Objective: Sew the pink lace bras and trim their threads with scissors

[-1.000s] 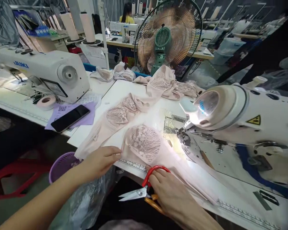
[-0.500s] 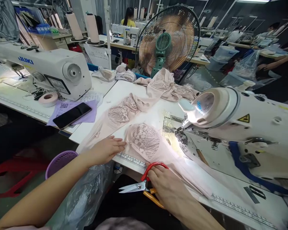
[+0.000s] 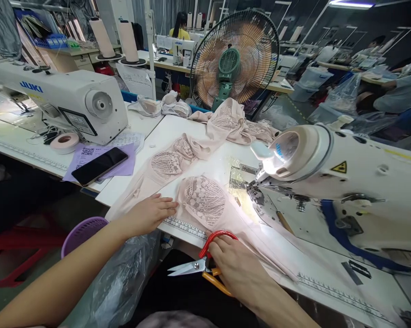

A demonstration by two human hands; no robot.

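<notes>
**Pale pink lace-cupped fabric garment (image 3: 205, 202) lies before us**

We rest our bare left hand (image 3: 150, 215) palm down, fingers stretched out and slightly apart, the tips at the garment's left edge. Our bare right hand (image 3: 234, 263) is clamped around silver-bladed scissors with red and orange handles (image 3: 195, 266), at the near edge of the white tabletop (image 3: 173, 126). The blades point left, a little apart. The garment lies on the tabletop's near part, its plain cloth running right, near a white sewing machine (image 3: 365, 171). Farther and left, we see more pale pink lace fabric (image 3: 166, 165). Left of that, a black rectangular phone (image 3: 100, 166) lies on lilac paper (image 3: 129, 163).
</notes>
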